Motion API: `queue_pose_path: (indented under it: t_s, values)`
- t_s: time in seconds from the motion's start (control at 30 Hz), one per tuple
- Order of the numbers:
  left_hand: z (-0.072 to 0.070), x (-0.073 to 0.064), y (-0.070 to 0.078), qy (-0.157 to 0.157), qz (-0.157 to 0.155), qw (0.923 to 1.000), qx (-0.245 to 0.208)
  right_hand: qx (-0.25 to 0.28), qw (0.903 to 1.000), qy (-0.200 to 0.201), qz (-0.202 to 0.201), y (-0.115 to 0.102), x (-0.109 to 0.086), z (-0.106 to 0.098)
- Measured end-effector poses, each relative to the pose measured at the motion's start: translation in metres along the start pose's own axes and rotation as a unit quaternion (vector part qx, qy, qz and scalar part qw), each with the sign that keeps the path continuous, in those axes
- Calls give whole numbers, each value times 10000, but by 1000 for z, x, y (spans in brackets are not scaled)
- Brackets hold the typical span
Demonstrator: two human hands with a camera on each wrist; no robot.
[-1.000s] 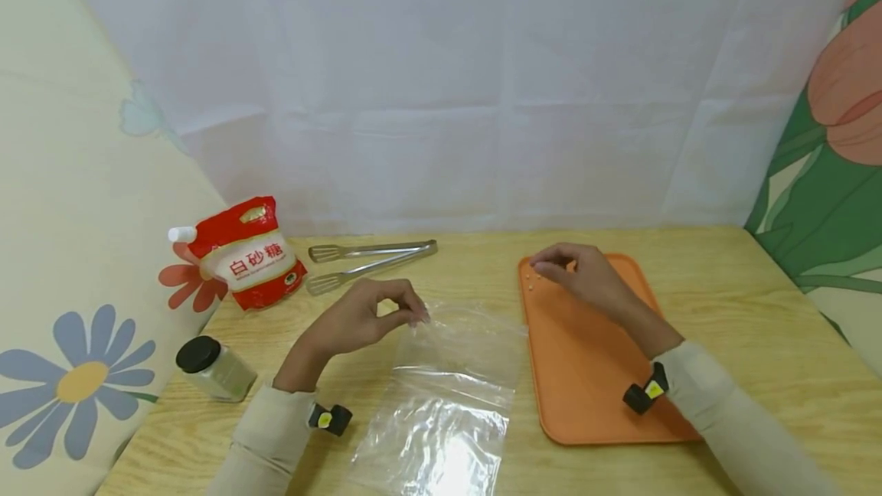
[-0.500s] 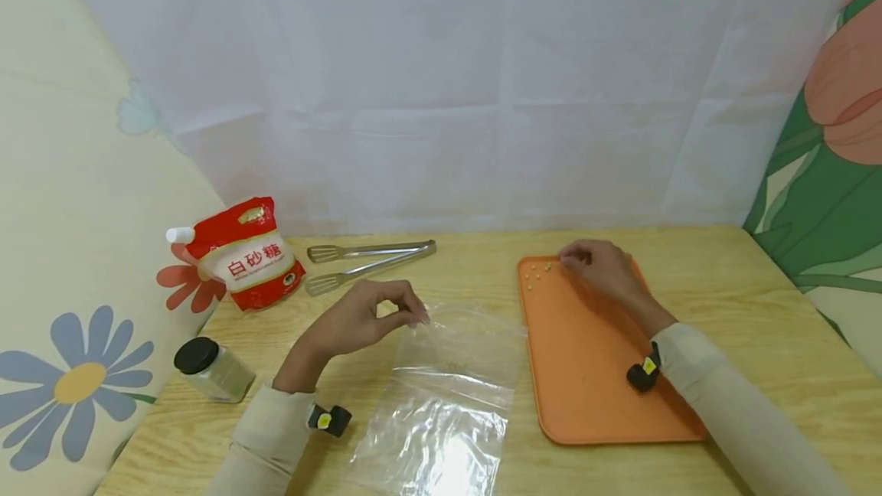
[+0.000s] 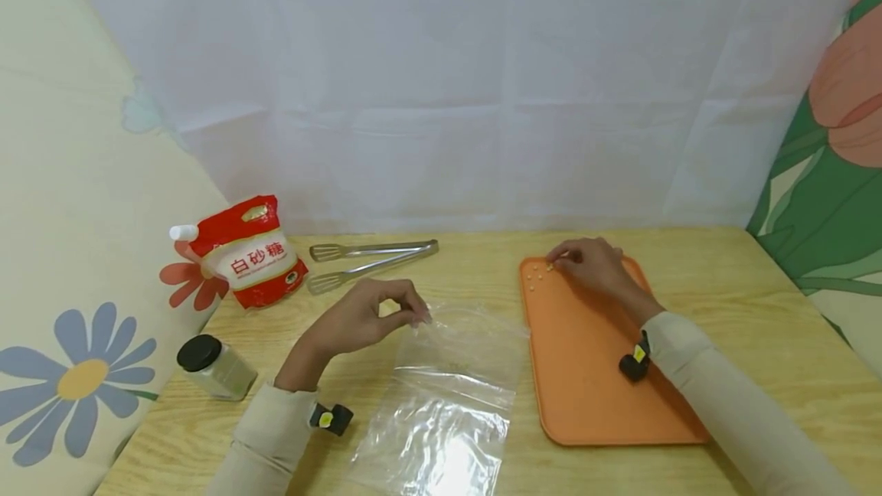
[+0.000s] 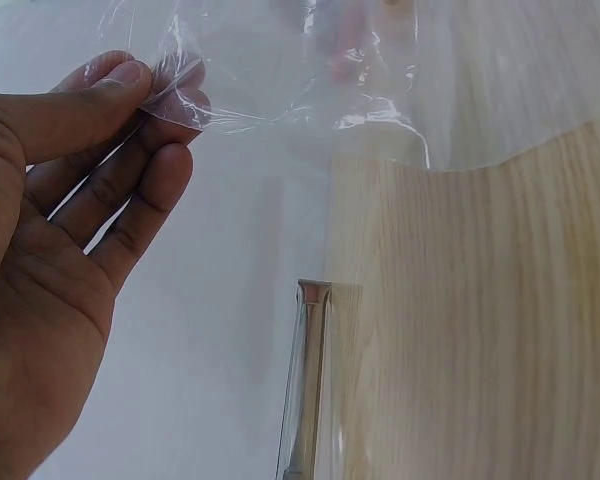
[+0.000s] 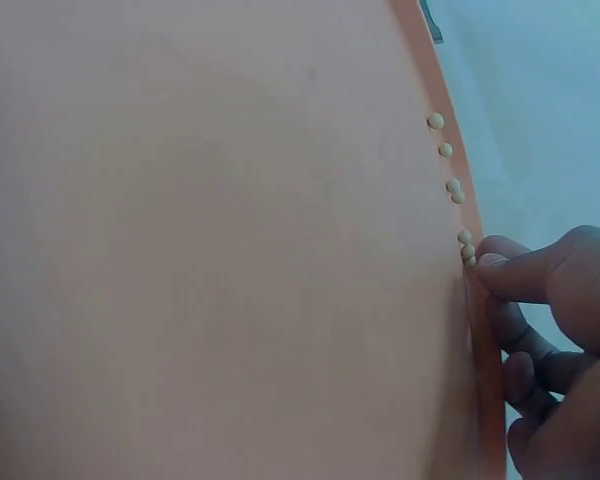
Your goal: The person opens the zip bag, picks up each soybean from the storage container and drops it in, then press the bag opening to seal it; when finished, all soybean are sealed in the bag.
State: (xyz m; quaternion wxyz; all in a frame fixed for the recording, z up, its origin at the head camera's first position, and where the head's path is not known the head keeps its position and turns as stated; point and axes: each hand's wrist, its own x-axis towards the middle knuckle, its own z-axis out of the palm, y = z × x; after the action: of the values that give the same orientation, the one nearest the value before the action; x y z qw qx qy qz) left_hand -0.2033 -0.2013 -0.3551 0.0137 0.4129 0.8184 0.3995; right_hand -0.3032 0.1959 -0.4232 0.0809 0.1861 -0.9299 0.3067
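A clear plastic zip bag [image 3: 455, 381] lies on the table, its mouth edge raised. My left hand [image 3: 368, 316] pinches that edge between thumb and fingers; in the left wrist view the clear film [image 4: 270, 85] hangs from the fingertips. On the orange tray [image 3: 599, 373], several small round pale soybeans [image 3: 532, 278] lie near the far left corner. My right hand [image 3: 592, 270] is over the tray's far end. In the right wrist view, its thumb and forefinger meet at the end of the row of soybeans [image 5: 454, 190], pinching the last one along the tray rim.
Metal tongs [image 3: 386, 255] lie at the back of the table. To their left stands a red and white sugar pouch [image 3: 251, 255] with a white cap. A jar [image 3: 223, 373] with a black lid leans at the left. A white cloth [image 3: 441, 98] hangs behind.
My right hand first moved right along the tray's far edge, uncovering more soybeans, then came slightly back left onto them. The left hand and the bag have stayed in place.
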Motion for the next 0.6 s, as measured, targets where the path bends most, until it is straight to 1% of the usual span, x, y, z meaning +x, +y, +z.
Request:
queue_pose_path:
  t_s: [0.07,0.13,0.3,0.43,0.6]
  values:
    - [1,-1,-9,-22,-7,10000,4,40,10000,-22,0,1,-1,0]
    - [1,-1,-13,-30,-4,10000,3,23,10000,-4,-3,2,-1,1]
    - [0,-1,-12,-35,5,10000,-26,-41,10000,60,-29,3,1,2]
    - [0,-1,-6,-9,39,10000,-19,-103,9999,13,66,4,1,3]
    - [-1,1,12,35,97,9999,-45,-134,9999,-20,95,5,1,5]
